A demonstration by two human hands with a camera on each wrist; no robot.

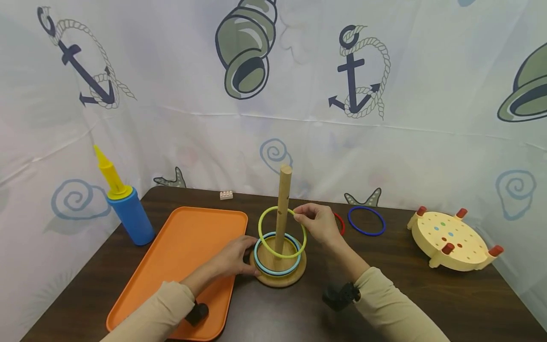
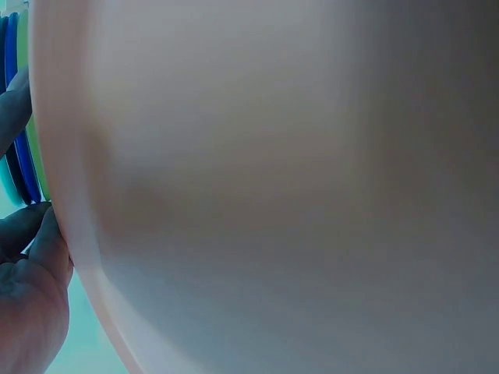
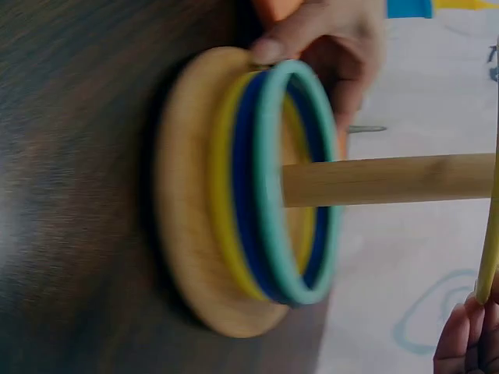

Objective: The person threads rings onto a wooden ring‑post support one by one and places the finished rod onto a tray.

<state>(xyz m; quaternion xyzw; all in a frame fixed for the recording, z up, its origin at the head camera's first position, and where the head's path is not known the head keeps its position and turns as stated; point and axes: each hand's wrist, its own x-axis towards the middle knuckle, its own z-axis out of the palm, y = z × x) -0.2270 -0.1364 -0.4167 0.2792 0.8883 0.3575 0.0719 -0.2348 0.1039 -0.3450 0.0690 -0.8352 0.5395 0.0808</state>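
A wooden ring-toss stand point(image 1: 280, 281) with an upright peg point(image 1: 284, 190) stands on the table. Around the peg's foot lie a light-blue ring point(image 3: 269, 156), a dark-blue ring point(image 3: 245, 187) and a yellow ring point(image 3: 224, 202), stacked on the base. My left hand point(image 1: 232, 259) holds the left edge of the base, thumb in front. Between thumb and fingers, my right hand point(image 1: 318, 221) pinches another yellow ring point(image 1: 261, 228), tilted around the peg above the stack. A pale blurred surface, close to the lens, covers most of the left wrist view.
An orange tray point(image 1: 188, 247) lies left of the stand, with a blue-and-yellow hand pump point(image 1: 132, 216) beyond it. Right of the stand are a red ring point(image 1: 341, 223), partly hidden, a blue ring point(image 1: 366, 232) and an upturned pale-yellow pegged piece point(image 1: 448, 240). A small pink brick point(image 1: 226, 195) sits at the back edge.
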